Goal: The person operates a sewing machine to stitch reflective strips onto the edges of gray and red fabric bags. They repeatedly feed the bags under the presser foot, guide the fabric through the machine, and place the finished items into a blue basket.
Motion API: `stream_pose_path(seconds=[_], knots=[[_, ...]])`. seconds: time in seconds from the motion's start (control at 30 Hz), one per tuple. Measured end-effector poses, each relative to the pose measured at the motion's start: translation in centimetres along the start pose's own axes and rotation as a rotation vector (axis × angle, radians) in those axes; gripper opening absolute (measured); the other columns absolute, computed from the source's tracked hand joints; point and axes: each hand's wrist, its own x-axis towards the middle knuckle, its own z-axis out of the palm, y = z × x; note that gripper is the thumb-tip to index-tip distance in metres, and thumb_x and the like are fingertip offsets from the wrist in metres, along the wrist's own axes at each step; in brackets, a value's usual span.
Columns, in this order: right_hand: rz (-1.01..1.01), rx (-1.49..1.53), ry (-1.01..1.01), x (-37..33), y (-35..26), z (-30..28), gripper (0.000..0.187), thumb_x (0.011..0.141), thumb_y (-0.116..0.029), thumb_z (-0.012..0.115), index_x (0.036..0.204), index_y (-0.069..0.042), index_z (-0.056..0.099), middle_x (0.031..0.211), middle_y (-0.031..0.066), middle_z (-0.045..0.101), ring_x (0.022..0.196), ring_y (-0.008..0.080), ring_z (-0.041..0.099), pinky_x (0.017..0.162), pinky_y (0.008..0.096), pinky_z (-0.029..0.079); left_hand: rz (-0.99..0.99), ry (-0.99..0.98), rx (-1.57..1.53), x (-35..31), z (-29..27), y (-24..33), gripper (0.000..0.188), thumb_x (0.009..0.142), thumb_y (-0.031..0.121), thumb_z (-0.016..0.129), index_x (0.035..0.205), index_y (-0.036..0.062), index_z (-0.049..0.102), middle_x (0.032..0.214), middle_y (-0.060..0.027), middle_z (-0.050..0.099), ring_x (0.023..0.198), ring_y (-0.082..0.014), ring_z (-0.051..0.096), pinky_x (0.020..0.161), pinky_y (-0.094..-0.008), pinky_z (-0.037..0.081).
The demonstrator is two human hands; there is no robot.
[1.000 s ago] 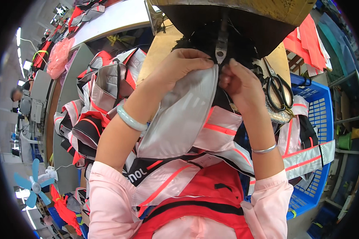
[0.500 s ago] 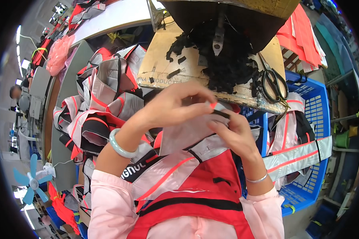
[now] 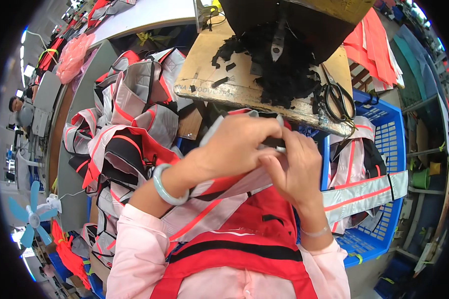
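Note:
Close together in front of the worktable, both my hands work on a grey fabric piece with a coral stripe [image 3: 199, 214]. My left hand [image 3: 237, 142] is closed, fingers bent around the upper edge of the fabric, where a dark part shows beneath them. Beside it, my right hand [image 3: 297, 172] pinches the same edge, its thumb near the left fingertips. The fingers hide most of the gripped edge. The rest of the piece hangs across my red apron [image 3: 272, 204].
Black scraps [image 3: 289, 79] litter the worktable [image 3: 199, 70] around a machine's metal tip [image 3: 277, 47]. Black-handled scissors [image 3: 338, 99] lie at its right. Grey and coral pieces [image 3: 134, 99] are heaped left; more lie in a blue basket [image 3: 391, 129]. A fan [image 3: 34, 219] stands far left.
My hands have drawn together at the fabric's edge. The left fingers, earlier extended above it, now curl down around it, and the raised grey flap has dropped from view behind the hands.

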Motion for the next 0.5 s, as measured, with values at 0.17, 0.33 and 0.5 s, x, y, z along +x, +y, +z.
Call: stream_pose_path(seconds=[0.17,0.33,0.5], knots=[[0.134,0.448,-0.112,-0.4,1.5,0.9,0.034,0.078,-0.032,0.075,0.078,-0.001,0.062,0.063,0.0108,0.059,0.053,0.0246,0.058,0.051,0.0340,0.045,-0.073,-0.527,-0.178,0.3,-4.3,-2.2,0.025,0.082,0.023,0.067,0.095,0.0016,0.066,0.085,-0.0148,0.066,0.079,-0.0285,0.065,0.068,-0.0353,0.049],[0.214,0.623,-0.342,2.5,2.0,-2.1,0.026,0.078,-0.021,0.072,0.087,0.001,0.062,0.073,0.0122,0.062,0.064,0.0174,0.059,0.059,0.0322,0.047,-0.192,-0.235,-0.248,-0.6,-4.2,-2.1,0.023,0.081,0.019,0.069,0.094,-0.0003,0.066,0.082,-0.0115,0.065,0.074,-0.0207,0.061,0.067,-0.0309,0.047],[0.301,0.369,-0.233,5.0,2.2,-1.3,0.026,0.075,-0.020,0.067,0.088,0.001,0.059,0.078,0.0208,0.061,0.071,0.0370,0.060,0.064,0.0394,0.047,-0.342,-0.074,-0.227,2.1,-5.1,-2.3,0.016,0.079,0.012,0.069,0.087,-0.0011,0.066,0.073,-0.0003,0.060,0.069,-0.0065,0.053,0.061,-0.0235,0.042]])
